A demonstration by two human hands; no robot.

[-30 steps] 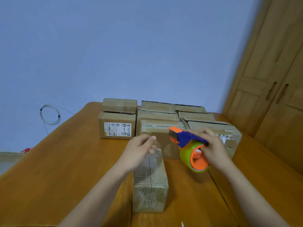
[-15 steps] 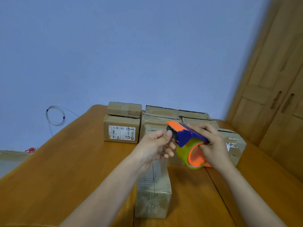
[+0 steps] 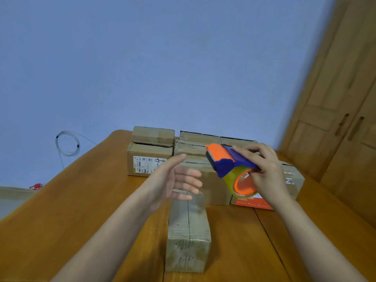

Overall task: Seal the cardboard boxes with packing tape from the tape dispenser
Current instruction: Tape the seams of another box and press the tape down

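The right hand point(image 3: 264, 171) is raised above the table, its fingers curled over the blue plastic body of the orange-and-blue tape dispenser point(image 3: 230, 161) and its thumb side against the roll, so that it grips the tool firmly; the dispenser tilts with its orange nose pointing up and to the left, and the round roll of clear, yellowish packing tape point(image 3: 240, 182) on an orange core hangs under it. The left hand point(image 3: 175, 178) hovers just left of the dispenser, apart from it, palm turned inward, fingers straight and spread, holding nothing. Both forearms are bare and reach in from the lower edge. Below the left hand, a long narrow cardboard box point(image 3: 188, 231) lies on the glossy orange-brown wooden table point(image 3: 71, 210), its dull brown top split by a dark centre seam and covered with a sheen that looks like clear tape. Behind it stands a cluster of rectangular brown cardboard boxes point(image 3: 195, 147), at least seven by their visible edges, though the exact count cannot be told; one at the left carries a white printed label point(image 3: 148, 164), and one at the right has an orange lower band point(image 3: 254, 203). A coil of thin pale wire point(image 3: 67, 143) hangs on the plain blue wall point(image 3: 162, 58), and panelled wooden doors point(image 3: 341, 98) stand at the right.
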